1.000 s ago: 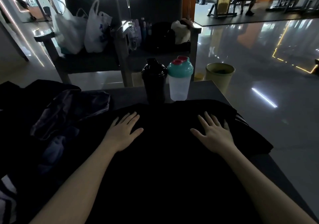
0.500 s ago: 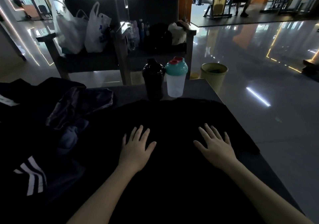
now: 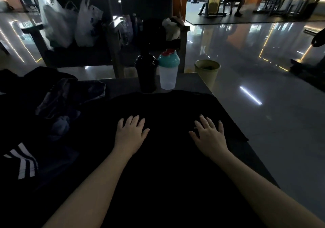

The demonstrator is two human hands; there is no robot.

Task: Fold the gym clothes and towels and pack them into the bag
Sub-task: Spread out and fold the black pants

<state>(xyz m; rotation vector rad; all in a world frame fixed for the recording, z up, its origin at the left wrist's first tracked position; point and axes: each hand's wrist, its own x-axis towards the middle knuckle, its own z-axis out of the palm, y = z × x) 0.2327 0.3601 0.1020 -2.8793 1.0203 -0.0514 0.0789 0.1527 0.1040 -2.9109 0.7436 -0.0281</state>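
A black garment lies spread flat across the dark table in front of me. My left hand presses flat on it left of centre, fingers straight. My right hand lies flat on it to the right, fingers spread. A heap of dark clothes sits at the left, with a bluish-grey piece on top and a black piece with white stripes nearer me. No bag for packing is plainly visible.
A black shaker bottle and a clear one with a teal lid stand at the table's far edge. Behind are chairs with white plastic bags. A yellowish bin stands on the glossy floor at the right.
Both hands have slid toward me across the black garment and a little closer together, staying flat. The garment's right edge now lies smoother, and the view has tilted down.
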